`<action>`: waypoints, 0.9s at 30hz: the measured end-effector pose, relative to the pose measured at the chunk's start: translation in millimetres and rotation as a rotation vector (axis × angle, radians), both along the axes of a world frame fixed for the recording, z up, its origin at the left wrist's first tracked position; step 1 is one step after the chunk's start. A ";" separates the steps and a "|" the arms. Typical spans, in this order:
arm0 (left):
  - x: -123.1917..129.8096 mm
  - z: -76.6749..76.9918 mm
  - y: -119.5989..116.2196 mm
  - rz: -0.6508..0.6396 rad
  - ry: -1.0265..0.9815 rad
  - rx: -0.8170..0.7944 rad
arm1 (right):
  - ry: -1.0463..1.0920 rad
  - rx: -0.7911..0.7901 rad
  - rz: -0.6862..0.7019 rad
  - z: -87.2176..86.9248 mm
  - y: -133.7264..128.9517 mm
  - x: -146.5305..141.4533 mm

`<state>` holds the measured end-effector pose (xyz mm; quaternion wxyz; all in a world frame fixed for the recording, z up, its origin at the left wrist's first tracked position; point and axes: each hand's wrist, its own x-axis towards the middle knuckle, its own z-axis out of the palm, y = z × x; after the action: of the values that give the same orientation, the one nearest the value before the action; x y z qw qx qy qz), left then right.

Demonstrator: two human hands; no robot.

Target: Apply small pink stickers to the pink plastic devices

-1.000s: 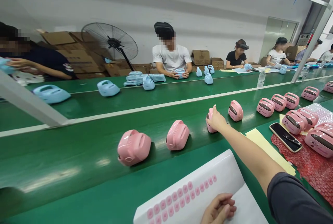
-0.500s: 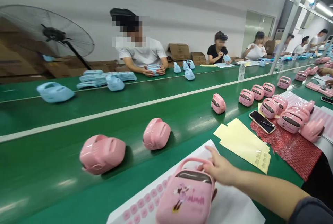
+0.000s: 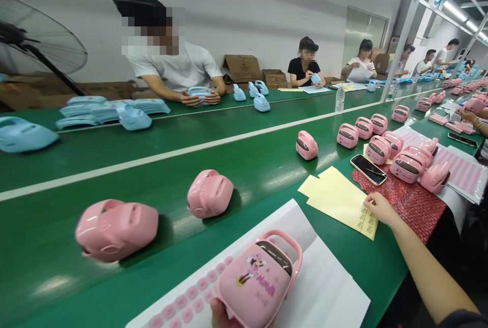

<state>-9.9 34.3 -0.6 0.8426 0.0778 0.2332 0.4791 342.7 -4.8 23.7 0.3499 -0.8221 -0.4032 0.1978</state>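
The left grip (image 3: 224, 315) is grasping the pink case (image 3: 255, 282) by its lower corner, tilted above the white sheet (image 3: 324, 290); whether case and sheet are touching, I cannot tell. The right grip (image 3: 381, 208) is pinched, with its fingertips at the edge of the yellow sheet (image 3: 335, 190), beside the small labels (image 3: 369, 221); I cannot tell if it already holds one. In my judgement, the thin labels could crease or tear if the pinch pulls unevenly, and the loose yellow sheet could slide along with them, because nothing seems to press it down. The case could slip from the left grip, since its plastic looks glossy and only a corner is held; it could then fall on the round pink stickers (image 3: 181, 302) and scratch its printed face. This case is a rounded box with a curved loop handle (image 3: 284, 239) and a dark shiny window (image 3: 275, 256). The yellow sheet is flat and matt, the red bubble wrap (image 3: 415, 208) near it is bumpy and wrinkled, and the green worktop (image 3: 343, 249) looks smooth.
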 end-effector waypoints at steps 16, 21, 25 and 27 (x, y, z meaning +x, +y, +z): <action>-4.0 3.9 8.1 0.111 0.070 0.004 | 0.080 0.044 0.032 -16.3 -7.8 -7.6; 9.5 44.4 9.1 0.271 0.195 -0.081 | 0.174 0.078 0.056 -17.2 -11.5 -3.0; 23.6 78.8 7.5 0.348 0.244 -0.206 | 0.126 0.052 0.030 -17.4 1.5 0.6; 26.9 89.3 6.6 0.358 0.247 -0.260 | 0.082 0.032 0.013 -17.9 9.6 1.0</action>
<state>17.0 40.8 88.7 0.7124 -0.0158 0.4043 0.5734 343.7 4.8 5.9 0.3782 -0.8049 -0.3969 0.2272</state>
